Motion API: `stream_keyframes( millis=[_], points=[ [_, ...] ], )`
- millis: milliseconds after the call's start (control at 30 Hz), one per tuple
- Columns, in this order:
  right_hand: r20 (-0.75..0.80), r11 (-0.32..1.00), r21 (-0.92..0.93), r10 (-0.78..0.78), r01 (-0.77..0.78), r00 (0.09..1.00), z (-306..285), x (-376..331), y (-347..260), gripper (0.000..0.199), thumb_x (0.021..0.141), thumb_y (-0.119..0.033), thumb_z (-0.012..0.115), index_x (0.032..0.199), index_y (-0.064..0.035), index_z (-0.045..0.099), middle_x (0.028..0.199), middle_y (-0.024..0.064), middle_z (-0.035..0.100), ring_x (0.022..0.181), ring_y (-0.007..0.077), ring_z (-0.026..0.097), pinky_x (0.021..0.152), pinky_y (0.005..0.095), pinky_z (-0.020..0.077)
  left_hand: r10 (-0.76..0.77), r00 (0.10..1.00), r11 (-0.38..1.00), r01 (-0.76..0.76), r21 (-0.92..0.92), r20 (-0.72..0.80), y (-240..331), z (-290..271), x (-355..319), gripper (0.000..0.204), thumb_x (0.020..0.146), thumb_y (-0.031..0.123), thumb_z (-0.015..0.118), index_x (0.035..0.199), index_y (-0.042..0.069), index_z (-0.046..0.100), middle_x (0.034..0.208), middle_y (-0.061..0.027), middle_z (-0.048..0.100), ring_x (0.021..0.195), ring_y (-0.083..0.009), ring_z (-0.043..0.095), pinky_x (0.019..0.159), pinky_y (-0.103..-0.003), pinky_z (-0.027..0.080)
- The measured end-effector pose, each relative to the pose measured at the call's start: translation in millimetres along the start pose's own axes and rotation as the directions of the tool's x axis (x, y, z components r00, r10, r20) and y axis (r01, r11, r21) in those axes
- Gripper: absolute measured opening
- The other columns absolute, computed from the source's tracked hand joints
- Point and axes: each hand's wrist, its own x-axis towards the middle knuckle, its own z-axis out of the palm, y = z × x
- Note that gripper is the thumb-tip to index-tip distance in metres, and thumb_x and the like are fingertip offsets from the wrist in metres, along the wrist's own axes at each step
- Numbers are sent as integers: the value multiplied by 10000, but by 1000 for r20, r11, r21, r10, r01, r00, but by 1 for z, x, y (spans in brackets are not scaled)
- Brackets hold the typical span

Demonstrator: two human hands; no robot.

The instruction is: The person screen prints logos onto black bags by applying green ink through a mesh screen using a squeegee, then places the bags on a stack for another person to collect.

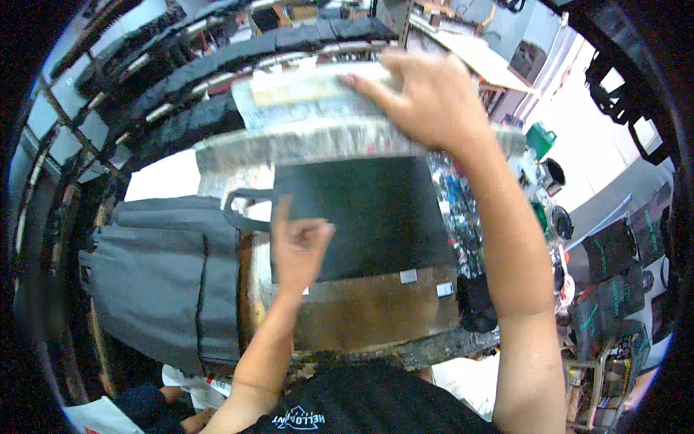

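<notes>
My right hand point(437, 98) is closed on the upper edge of a raised screen printing frame point(311, 147), with the thumb lying over its pale, stained mesh. Below it a black cloth bag point(369, 210) lies flat on a brown wooden board point(376, 311); its strap loops out to the left. My left hand point(298, 253) is over the bag's left side, somewhat blurred. One finger stretches forward, thumb and other fingers are apart, and nothing shows in it. Whether it touches the cloth I cannot tell.
Dark grey bags point(166, 282) are stacked at left. Two small white pieces point(444, 290) sit on the board. Paint-smeared clutter, an open can point(552, 175) and a green jug point(541, 139) stand at right. Racks of dark cloth point(318, 36) run behind. Part of a person point(137, 412) shows lower left.
</notes>
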Motion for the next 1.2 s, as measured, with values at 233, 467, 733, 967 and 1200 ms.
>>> stream_keyframes(
  millis=[233, 467, 733, 967, 1200],
  points=[
    [222, 1000, -27, -3, 9, 975, -7, -104, -48, 534, 915, -589, 695, 999, -65, 646, 916, 143, 620, 950, 344, 591, 889, 518, 395, -33, 999, 969, 23, -246, -36, 89, -81, -20, 1099, 734, 101, 972, 1608, -54, 323, 1313, -146, 666, 1168, -235, 664, 996, -370, 562],
    [583, 999, 22, 24, -45, 812, 58, -189, -36, 602, 747, -354, 896, 1211, -135, 581, 1043, 78, 637, 1081, 319, 613, 922, 500, 375, 96, 992, 932, -62, 357, -79, -67, -90, -97, 1028, 622, 395, 1026, 1438, -30, 568, 1162, -146, 756, 1083, -292, 691, 1033, -439, 444],
    [695, 994, 75, 9, -85, 719, 47, -203, -53, 614, 741, -359, 904, 1199, -128, 567, 1070, 85, 644, 1076, 316, 620, 911, 522, 373, 201, 979, 726, -126, 676, -34, -70, -90, -110, 1179, 602, 538, 983, 1513, -40, 506, 1136, -151, 748, 1038, -319, 645, 975, -439, 375],
    [621, 999, -30, 6, 16, 784, 97, -206, -41, 617, 716, -288, 911, 1196, -132, 555, 1080, 62, 618, 1076, 292, 595, 975, 578, 353, 192, 981, 734, -159, 661, 23, -72, -92, -109, 1187, 609, 553, 965, 1515, -54, 496, 1138, -144, 748, 970, -312, 627, 928, -433, 377],
    [542, 999, -26, -19, 40, 840, 218, -127, 49, 675, 711, -261, 920, 1272, -146, 564, 1134, 83, 665, 1139, 309, 614, 979, 607, 351, 154, 986, 697, -157, 700, 68, -78, -98, -108, 1244, 567, 597, 962, 1492, -93, 499, 1102, -132, 727, 971, -312, 616, 923, -447, 375]
  ],
)
